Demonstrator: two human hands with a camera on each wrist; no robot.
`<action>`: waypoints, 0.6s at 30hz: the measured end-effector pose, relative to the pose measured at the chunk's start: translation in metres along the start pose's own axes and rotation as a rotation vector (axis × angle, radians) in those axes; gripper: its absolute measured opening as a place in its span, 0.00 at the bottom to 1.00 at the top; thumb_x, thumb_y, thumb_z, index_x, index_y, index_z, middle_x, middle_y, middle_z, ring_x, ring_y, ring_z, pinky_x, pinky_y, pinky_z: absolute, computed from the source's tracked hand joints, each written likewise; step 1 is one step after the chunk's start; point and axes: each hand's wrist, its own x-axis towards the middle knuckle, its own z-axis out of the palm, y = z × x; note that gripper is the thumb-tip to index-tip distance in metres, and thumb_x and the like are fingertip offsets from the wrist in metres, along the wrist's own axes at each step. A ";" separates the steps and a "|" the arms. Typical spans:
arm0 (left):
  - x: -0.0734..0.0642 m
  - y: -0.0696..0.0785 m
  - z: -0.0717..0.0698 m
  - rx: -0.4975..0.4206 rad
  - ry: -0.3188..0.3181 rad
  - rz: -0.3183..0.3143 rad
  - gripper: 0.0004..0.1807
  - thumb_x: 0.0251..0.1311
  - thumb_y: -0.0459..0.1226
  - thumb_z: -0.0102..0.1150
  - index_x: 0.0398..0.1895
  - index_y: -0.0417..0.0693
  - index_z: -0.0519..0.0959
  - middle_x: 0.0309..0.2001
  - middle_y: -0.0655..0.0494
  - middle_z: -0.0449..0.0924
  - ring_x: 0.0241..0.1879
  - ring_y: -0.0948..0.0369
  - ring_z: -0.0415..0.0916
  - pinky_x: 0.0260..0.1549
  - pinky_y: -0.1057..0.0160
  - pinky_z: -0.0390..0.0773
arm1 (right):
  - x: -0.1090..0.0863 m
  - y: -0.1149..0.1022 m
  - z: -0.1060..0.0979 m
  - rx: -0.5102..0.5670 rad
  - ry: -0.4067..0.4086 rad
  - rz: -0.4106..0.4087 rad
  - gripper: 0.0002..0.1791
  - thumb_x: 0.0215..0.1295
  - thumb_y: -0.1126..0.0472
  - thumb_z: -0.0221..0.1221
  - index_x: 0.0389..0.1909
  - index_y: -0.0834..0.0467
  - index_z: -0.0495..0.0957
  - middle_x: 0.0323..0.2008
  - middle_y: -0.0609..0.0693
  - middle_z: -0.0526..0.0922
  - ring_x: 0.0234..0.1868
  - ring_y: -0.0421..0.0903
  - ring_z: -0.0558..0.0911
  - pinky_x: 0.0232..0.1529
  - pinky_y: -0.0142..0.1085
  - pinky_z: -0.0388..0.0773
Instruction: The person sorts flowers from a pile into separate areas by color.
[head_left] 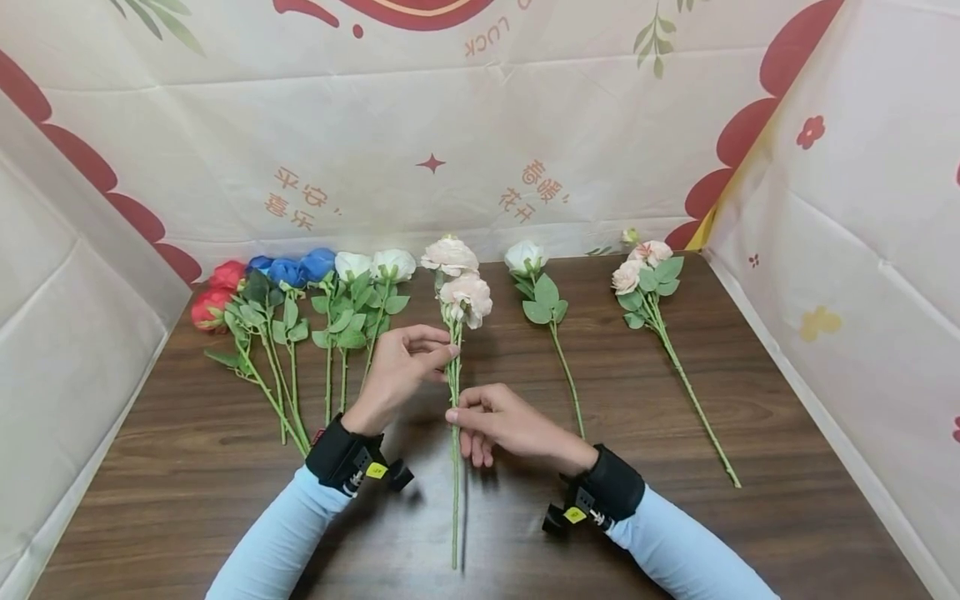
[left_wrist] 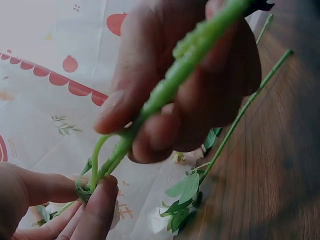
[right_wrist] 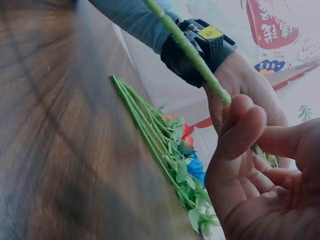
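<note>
A pale pink artificial flower (head_left: 467,298) with a long green stem (head_left: 455,492) is held up over the middle of the table. My left hand (head_left: 405,362) pinches the stem just below the blooms. Lower down, my right hand (head_left: 506,425) pinches the same stem between thumb and forefinger. In the left wrist view the right hand (left_wrist: 190,80) grips the stem close to the camera, and the left hand (left_wrist: 65,200) holds it by a small leafy branching. The right wrist view shows the stem (right_wrist: 192,52) running into the right hand's fingers.
Left on the wooden table (head_left: 187,492) lie red flowers (head_left: 213,308), blue flowers (head_left: 288,271) and white flowers (head_left: 393,265). A single white flower (head_left: 525,257) lies right of centre, and a pale pink spray (head_left: 637,267) farther right. Printed cloth (head_left: 375,150) walls the back and sides.
</note>
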 end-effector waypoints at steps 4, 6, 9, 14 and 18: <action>0.000 -0.001 0.001 -0.042 -0.006 0.006 0.18 0.53 0.35 0.67 0.45 0.32 0.78 0.36 0.40 0.80 0.28 0.51 0.80 0.35 0.43 0.77 | -0.001 -0.003 -0.004 -0.050 0.028 -0.002 0.15 0.71 0.61 0.52 0.32 0.71 0.73 0.19 0.65 0.78 0.13 0.53 0.76 0.15 0.44 0.76; 0.002 -0.002 0.001 -0.052 -0.022 0.005 0.20 0.54 0.35 0.67 0.47 0.30 0.77 0.36 0.40 0.80 0.29 0.48 0.80 0.35 0.44 0.77 | -0.002 -0.005 -0.007 -0.101 0.041 0.005 0.15 0.71 0.60 0.53 0.30 0.69 0.74 0.19 0.63 0.79 0.13 0.51 0.77 0.16 0.51 0.76; 0.002 -0.003 0.000 -0.046 -0.059 0.002 0.22 0.55 0.36 0.67 0.50 0.30 0.76 0.38 0.39 0.81 0.31 0.43 0.80 0.34 0.47 0.79 | -0.005 -0.010 -0.016 -0.171 0.056 0.031 0.15 0.71 0.59 0.53 0.30 0.68 0.74 0.18 0.60 0.79 0.12 0.48 0.77 0.18 0.56 0.74; 0.001 -0.002 -0.006 -0.008 -0.088 0.012 0.22 0.56 0.38 0.66 0.51 0.34 0.76 0.39 0.40 0.81 0.34 0.39 0.79 0.33 0.48 0.79 | -0.015 -0.019 -0.046 -0.244 0.118 0.089 0.12 0.70 0.62 0.53 0.32 0.67 0.75 0.20 0.61 0.79 0.14 0.48 0.78 0.18 0.47 0.78; 0.001 -0.003 -0.011 0.017 -0.087 0.028 0.20 0.57 0.37 0.65 0.51 0.35 0.77 0.39 0.41 0.81 0.34 0.38 0.78 0.33 0.47 0.79 | -0.029 -0.024 -0.083 -0.345 0.198 0.137 0.12 0.70 0.62 0.54 0.32 0.68 0.75 0.21 0.63 0.79 0.16 0.49 0.78 0.19 0.44 0.79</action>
